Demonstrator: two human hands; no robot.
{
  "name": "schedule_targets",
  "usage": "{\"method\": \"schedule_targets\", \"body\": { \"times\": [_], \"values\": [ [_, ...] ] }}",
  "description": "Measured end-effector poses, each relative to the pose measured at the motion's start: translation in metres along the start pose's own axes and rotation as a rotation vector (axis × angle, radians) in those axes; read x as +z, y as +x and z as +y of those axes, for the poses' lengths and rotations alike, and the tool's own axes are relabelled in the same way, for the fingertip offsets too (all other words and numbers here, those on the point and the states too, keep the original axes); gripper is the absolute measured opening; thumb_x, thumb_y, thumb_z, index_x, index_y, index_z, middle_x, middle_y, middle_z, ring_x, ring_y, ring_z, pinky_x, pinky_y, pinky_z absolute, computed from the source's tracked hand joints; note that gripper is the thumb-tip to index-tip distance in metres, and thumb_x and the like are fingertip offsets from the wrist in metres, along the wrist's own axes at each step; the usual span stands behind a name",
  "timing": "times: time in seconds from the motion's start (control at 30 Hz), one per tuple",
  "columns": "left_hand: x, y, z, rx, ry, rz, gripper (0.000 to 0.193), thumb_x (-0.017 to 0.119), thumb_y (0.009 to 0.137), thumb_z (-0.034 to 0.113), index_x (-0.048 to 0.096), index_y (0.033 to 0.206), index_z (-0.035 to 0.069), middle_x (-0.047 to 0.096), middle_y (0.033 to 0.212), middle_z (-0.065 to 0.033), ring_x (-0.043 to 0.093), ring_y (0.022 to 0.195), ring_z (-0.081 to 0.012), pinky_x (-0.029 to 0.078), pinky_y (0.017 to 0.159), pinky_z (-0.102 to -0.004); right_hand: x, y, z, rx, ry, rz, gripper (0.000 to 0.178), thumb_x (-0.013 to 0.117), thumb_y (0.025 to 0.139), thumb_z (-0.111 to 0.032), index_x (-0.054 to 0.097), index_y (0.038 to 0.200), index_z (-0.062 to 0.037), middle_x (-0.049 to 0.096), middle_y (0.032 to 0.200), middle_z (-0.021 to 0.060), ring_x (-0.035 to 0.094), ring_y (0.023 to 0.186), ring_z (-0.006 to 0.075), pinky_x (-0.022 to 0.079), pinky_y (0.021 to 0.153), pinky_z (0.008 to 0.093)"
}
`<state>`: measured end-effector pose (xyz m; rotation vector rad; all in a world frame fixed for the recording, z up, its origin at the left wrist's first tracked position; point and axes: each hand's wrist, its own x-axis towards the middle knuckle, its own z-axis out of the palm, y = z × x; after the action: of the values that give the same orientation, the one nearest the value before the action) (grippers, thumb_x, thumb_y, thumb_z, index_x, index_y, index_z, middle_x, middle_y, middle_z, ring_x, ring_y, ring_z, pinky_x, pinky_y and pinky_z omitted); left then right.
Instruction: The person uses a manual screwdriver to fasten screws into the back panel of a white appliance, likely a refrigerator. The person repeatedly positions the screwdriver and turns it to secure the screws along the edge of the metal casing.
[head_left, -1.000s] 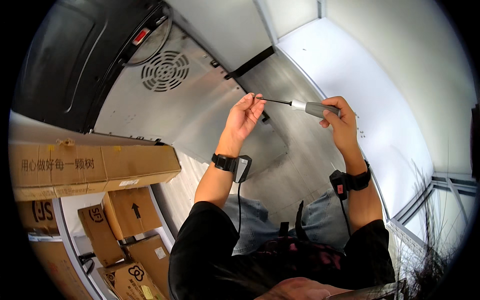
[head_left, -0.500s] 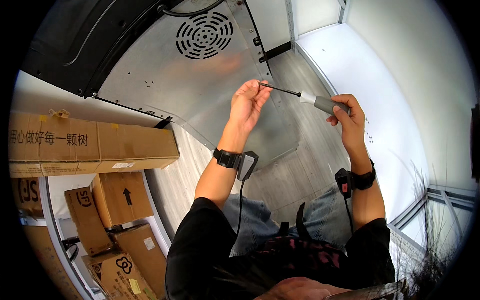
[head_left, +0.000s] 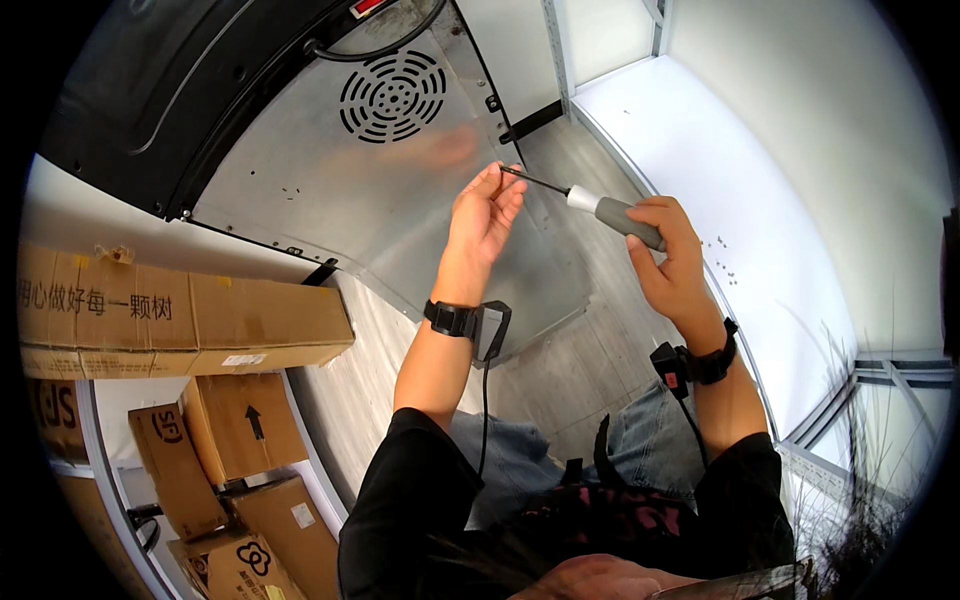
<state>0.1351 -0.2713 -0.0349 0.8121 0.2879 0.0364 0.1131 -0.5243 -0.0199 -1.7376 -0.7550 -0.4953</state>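
In my right hand (head_left: 672, 262) is a screwdriver, its grey handle (head_left: 628, 222) between thumb and fingers. The dark shaft points left, slightly upward. My left hand (head_left: 482, 218) pinches at the tip of the shaft with thumb and fingertips; whether a small screw sits there is too fine to make out. Both hands are held in front of a large metal panel (head_left: 330, 190) with a round pattern of vent slots (head_left: 393, 97). The panel's edge has several small holes and dark clips.
A white shelf (head_left: 770, 330) on the right bears several tiny dark pieces, perhaps screws (head_left: 725, 268). On the left, a long cardboard box (head_left: 270, 318) lies above a rack with several smaller cartons (head_left: 245, 425). A black cable (head_left: 375, 52) loops across the panel's top.
My right hand has shifted left with the screwdriver, and its thumb sits differently on the handle. My left hand keeps its pinch at the tip. The whole view has shifted slightly.
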Motion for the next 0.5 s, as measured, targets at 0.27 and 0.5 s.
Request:
{"method": "schedule_targets", "body": {
  "times": [0.27,0.5],
  "values": [
    [0.032,0.023,0.005,0.015,-0.042,0.037,0.017,0.052,0.094,0.020,0.059,0.094,0.004,0.064,0.087,-0.0039,0.059,0.066,-0.0098,0.052,0.059,-0.0219,0.021,-0.011,-0.007,-0.042,-0.092,0.062,0.026,0.064,0.077,-0.005,0.056,0.102,-0.0040,0.056,0.093,0.0135,0.056,0.065,0.0253,0.045,0.055,0.0324],
    [0.033,0.025,0.006,0.030,-0.089,0.012,0.014,0.052,0.094,0.017,0.059,0.095,0.005,0.065,0.089,-0.0045,0.059,0.067,-0.0089,0.050,0.060,-0.0218,0.029,-0.012,-0.018,-0.028,-0.104,0.023,0.028,0.066,0.076,-0.007,0.056,0.102,-0.0052,0.054,0.090,0.0106,0.054,0.056,0.0219,0.043,0.048,0.0310]
  ]
}}
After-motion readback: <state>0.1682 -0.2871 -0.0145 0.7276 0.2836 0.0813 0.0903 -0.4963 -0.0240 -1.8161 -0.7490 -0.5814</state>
